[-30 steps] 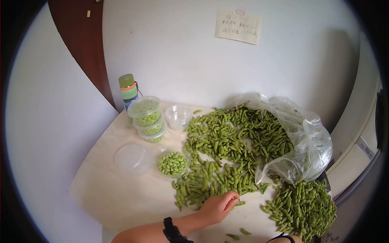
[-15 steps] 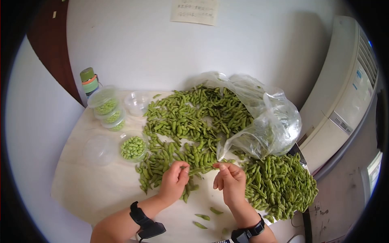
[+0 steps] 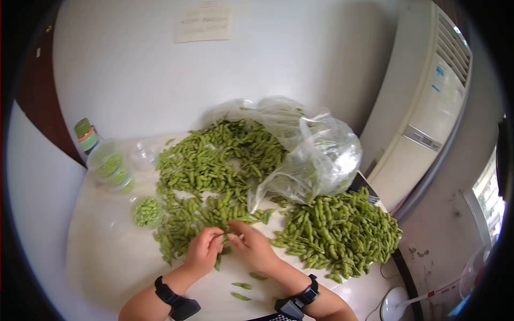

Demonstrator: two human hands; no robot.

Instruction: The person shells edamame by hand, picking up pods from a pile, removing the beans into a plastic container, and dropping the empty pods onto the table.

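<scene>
Both hands meet low in the middle of the desk (image 3: 101, 251), at the near edge of a loose heap of pods (image 3: 203, 163). The left hand (image 3: 203, 250) has its fingers curled in and pressed together, pinching one end of a bean pod (image 3: 227, 236). The right hand (image 3: 254, 247) comes in from the other side with its fingertips closed on the same pod, so the pod sits between the two hands, just above the desk and touching the heap's front pods. Each wrist wears a dark band.

To the right lies a second, denser pile of pods (image 3: 340, 230), well apart from the hands. Behind it a crumpled clear plastic bag (image 3: 316, 150) lies open with pods spilling out toward the heap.

On the left, a small round tub of shelled beans (image 3: 146, 211) stands just beside the heap. Further back is a stack of lidded tubs (image 3: 110, 168) with beans inside, and behind them a bottle (image 3: 85, 134) with a green cap.

Two loose pods (image 3: 242, 286) lie on the bare desk between the forearms. A paper note (image 3: 203, 24) hangs on the wall, and a tall white air conditioner (image 3: 428, 107) stands at the right.
</scene>
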